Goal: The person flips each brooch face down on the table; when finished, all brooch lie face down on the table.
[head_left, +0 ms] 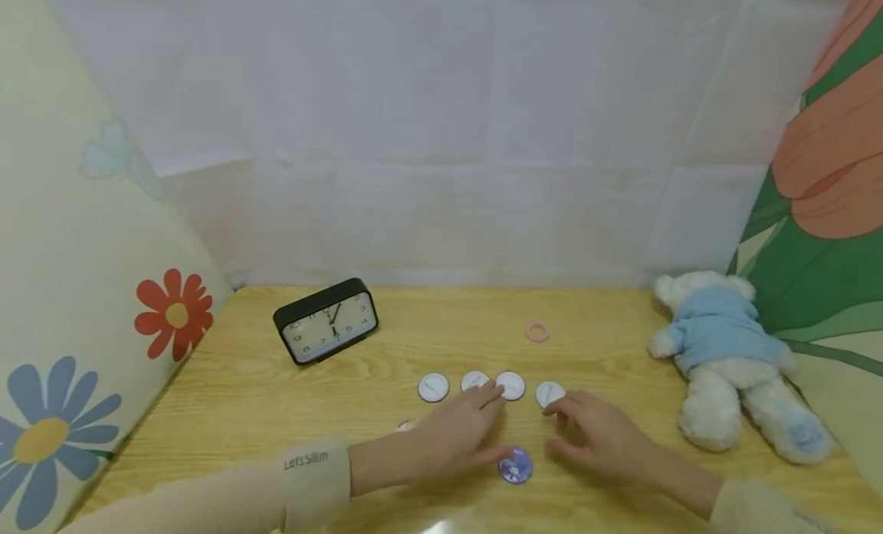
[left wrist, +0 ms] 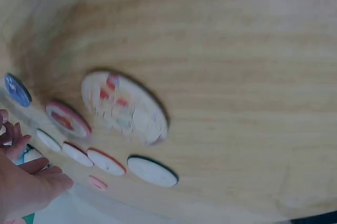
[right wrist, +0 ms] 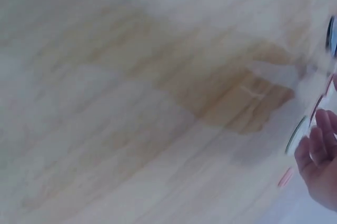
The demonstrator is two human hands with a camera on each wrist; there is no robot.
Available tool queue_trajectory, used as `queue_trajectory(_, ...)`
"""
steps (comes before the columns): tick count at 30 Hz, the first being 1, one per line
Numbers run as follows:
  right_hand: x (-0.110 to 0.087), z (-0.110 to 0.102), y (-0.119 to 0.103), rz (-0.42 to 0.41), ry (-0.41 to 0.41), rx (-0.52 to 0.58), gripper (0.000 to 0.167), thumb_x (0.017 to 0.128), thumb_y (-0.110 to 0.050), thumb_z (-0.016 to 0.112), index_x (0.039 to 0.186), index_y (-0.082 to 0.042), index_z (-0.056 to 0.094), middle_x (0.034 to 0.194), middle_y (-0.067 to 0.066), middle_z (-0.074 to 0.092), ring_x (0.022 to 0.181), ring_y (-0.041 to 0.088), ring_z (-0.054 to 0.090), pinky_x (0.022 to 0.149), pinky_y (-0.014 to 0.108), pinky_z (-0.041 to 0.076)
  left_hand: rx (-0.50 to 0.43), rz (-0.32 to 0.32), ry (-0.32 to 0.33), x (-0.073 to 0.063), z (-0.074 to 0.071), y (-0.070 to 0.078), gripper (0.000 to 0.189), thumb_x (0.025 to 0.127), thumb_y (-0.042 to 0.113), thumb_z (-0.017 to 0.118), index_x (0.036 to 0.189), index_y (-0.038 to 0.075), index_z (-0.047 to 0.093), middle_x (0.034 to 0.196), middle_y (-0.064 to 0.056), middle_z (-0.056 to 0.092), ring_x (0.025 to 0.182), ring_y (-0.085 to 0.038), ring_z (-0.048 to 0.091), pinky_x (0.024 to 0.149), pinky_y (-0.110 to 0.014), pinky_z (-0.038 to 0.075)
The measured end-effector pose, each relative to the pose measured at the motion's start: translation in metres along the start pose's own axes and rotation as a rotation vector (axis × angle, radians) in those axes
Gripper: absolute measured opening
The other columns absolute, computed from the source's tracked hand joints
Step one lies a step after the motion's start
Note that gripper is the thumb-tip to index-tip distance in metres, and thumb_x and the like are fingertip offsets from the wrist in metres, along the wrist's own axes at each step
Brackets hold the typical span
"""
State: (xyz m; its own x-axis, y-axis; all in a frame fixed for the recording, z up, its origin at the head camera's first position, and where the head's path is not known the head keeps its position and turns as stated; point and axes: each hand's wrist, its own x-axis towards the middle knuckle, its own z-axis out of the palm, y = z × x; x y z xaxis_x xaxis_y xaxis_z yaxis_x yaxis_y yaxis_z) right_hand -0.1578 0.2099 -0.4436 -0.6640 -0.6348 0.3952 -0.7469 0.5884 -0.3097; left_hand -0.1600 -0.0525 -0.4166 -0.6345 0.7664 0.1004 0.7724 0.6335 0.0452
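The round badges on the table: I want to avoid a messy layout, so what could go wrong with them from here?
The fingertips of the right hand overlap the rightmost white badge in the head view, so might nudge it. The purple badge lies by the thumb of the left hand and could get pushed. The pink-rimmed badge seems hidden in the head view, so may be brushed unnoticed.

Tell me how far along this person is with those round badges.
Four badges lie back side up in a row, so that part looks done. In hand: the left hand reaches over the row's middle and the right hand is at its right end; neither visibly grips a badge. Probably left: the purple badge, the pink-rimmed badge and the pale badge, all picture side up nearer the person, outside the row.
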Motion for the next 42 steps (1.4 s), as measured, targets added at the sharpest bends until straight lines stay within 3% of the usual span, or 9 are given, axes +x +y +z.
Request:
queue_trajectory(6, 0.002, 0.001, -0.017, 0.045, -0.132, 0.034, 0.050, 0.080, -0.047, 0.076, 0.112, -0.011, 0.064, 0.090, -0.010, 0.055, 0.080, 0.002, 0.052, 0.069, 0.025, 0.051, -0.062, -0.001, -0.012, -0.024, 0.008, 0.004, 0.071, 0.094, 0.049, 0.059, 0.137, -0.006, 0.048, 0.146, -0.021, 0.043, 0.136, -0.030, 0.040, 0.112, -0.038, 0.035)
queue_trajectory(10, 0.003, 0.000, -0.022, 0.100, -0.217, 0.012, 0.058, 0.078, -0.057, 0.073, 0.115, -0.013, 0.063, 0.095, -0.009, 0.056, 0.084, 0.004, 0.055, 0.074, 0.031, 0.054, -0.082, 0.005, -0.025, -0.029, 0.013, 0.006, 0.068, 0.094, 0.049, 0.058, 0.136, -0.004, 0.050, 0.146, -0.020, 0.043, 0.137, -0.030, 0.039, 0.112, -0.039, 0.034)
queue_trajectory(13, 0.002, 0.001, -0.023, 0.094, -0.237, 0.006, 0.059, 0.077, -0.060, 0.072, 0.114, -0.014, 0.064, 0.098, -0.009, 0.056, 0.085, 0.004, 0.055, 0.074, 0.031, 0.054, -0.077, 0.012, -0.030, -0.029, 0.017, 0.009, 0.067, 0.094, 0.049, 0.059, 0.136, -0.003, 0.051, 0.146, -0.019, 0.044, 0.137, -0.029, 0.039, 0.112, -0.039, 0.034)
queue_trajectory(20, -0.002, 0.011, -0.028, 0.022, -0.182, 0.017, 0.050, 0.077, -0.054, 0.076, 0.108, -0.016, 0.066, 0.095, -0.011, 0.052, 0.080, 0.000, 0.049, 0.068, 0.024, 0.051, -0.037, 0.054, -0.009, -0.024, 0.026, 0.015, 0.058, 0.093, 0.046, 0.062, 0.129, 0.001, 0.058, 0.140, -0.015, 0.051, 0.133, -0.026, 0.045, 0.110, -0.036, 0.037)
queue_trajectory(30, 0.008, 0.013, -0.026, 0.025, -0.176, -0.018, 0.037, 0.077, -0.040, 0.080, 0.103, -0.017, 0.068, 0.095, -0.010, 0.054, 0.079, 0.000, 0.050, 0.068, 0.022, 0.051, -0.018, 0.070, 0.056, -0.010, 0.027, 0.018, 0.043, 0.093, 0.037, 0.065, 0.120, 0.003, 0.064, 0.130, -0.012, 0.059, 0.127, -0.025, 0.052, 0.108, -0.033, 0.039)
queue_trajectory(34, 0.010, 0.014, -0.026, 0.018, -0.184, -0.015, 0.037, 0.079, -0.038, 0.079, 0.105, -0.015, 0.067, 0.095, -0.009, 0.055, 0.079, 0.000, 0.050, 0.067, 0.022, 0.051, -0.006, 0.058, 0.054, -0.008, 0.027, 0.020, 0.042, 0.092, 0.036, 0.066, 0.119, 0.004, 0.064, 0.129, -0.011, 0.059, 0.125, -0.024, 0.053, 0.107, -0.032, 0.041)
queue_trajectory(42, 0.008, 0.017, -0.026, -0.062, -0.121, -0.043, 0.033, 0.082, -0.037, 0.078, 0.103, -0.014, 0.068, 0.096, -0.009, 0.054, 0.080, 0.000, 0.051, 0.064, 0.019, 0.050, 0.045, 0.070, 0.100, -0.008, 0.030, 0.023, 0.039, 0.093, 0.036, 0.064, 0.116, 0.005, 0.066, 0.123, -0.008, 0.062, 0.121, -0.022, 0.056, 0.105, -0.030, 0.043)
